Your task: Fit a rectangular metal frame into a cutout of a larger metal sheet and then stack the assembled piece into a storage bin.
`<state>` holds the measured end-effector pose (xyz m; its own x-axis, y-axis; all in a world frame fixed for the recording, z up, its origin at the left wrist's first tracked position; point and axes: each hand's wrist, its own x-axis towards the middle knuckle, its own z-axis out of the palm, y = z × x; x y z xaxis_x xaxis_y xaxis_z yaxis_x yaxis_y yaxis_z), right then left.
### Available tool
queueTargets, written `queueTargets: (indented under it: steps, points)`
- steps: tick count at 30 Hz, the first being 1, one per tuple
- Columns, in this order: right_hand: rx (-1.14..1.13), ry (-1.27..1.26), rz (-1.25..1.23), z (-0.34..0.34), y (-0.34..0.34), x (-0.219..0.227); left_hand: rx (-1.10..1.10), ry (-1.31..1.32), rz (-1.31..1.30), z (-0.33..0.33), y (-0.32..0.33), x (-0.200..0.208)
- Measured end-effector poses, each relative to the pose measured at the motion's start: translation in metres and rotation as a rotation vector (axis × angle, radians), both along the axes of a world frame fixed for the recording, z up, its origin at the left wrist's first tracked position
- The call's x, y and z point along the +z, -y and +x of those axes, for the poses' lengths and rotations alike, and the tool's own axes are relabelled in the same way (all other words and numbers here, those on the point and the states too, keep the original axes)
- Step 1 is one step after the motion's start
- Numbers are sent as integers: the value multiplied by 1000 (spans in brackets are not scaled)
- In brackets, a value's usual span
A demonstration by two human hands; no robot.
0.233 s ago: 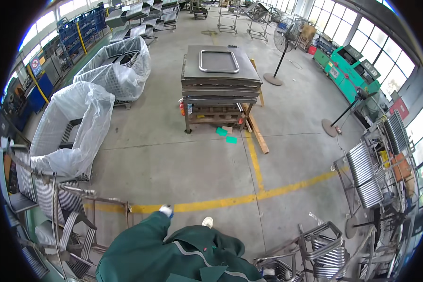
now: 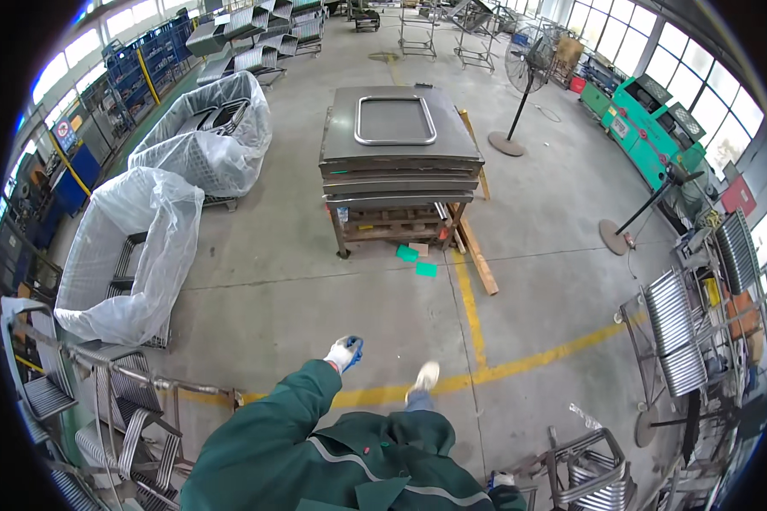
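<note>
My left hand (image 2: 344, 352), in a white glove with blue on the palm side, swings out ahead of my body over the bare floor. Its fingers are curled in, and nothing shows in them. My right hand (image 2: 503, 482) is low at the right, next to the metal frames, only partly in view in a pale glove; its fingers cannot be made out. Ahead stands a metal table (image 2: 341, 128) topped with stacked dark sheets. A rounded rectangular tube frame (image 2: 395, 141) lies on it, out of reach of both hands.
Plastic-lined wire bins (image 2: 132, 255) with dark frames stand at the left. Racks of bent metal tubing (image 2: 677, 328) line the right, and more frames (image 2: 588, 468) lie near my right side. A pedestal fan (image 2: 511, 143) and a wooden beam (image 2: 479, 260) are beyond.
My left hand has swung forward and to the right. One shoe has stepped ahead across the yellow line, and the table looks slightly nearer. My right hand shows a little more.
</note>
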<state>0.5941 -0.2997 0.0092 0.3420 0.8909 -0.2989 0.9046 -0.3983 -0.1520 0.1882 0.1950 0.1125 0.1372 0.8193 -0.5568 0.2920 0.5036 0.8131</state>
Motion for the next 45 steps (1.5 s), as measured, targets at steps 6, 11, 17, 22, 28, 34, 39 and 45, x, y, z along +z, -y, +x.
queueTargets:
  steps: [6, 11, 17, 22, 28, 34, 39, 45]
  points:
    - [173, 106, -118, 187, -173, -53, 102, -215, 137, -5, -100, -70]
    - [103, 47, 160, 289, -491, -30, 388, -156, 67, -39, -221, -41]
    - [-170, -336, 111, 276, -803, 92, 755, 100, 123, -7, -316, -4]
    - [-581, -1024, 482, 196, -1015, 177, 501, -5, 606, 52, -467, 59]
    - [-544, -965, 364, 128, -1152, 214, 59, -556, 911, 95, -634, 101]
    - [-398, -734, 449, 114, -1265, 191, -161, -736, 935, 114, -698, 84]
    - [-222, -438, 377, 130, -1321, 172, -208, -786, 881, 117, -709, 88]
    - [-334, -658, 202, 136, -1352, 187, -173, -729, 813, 121, -726, 98]
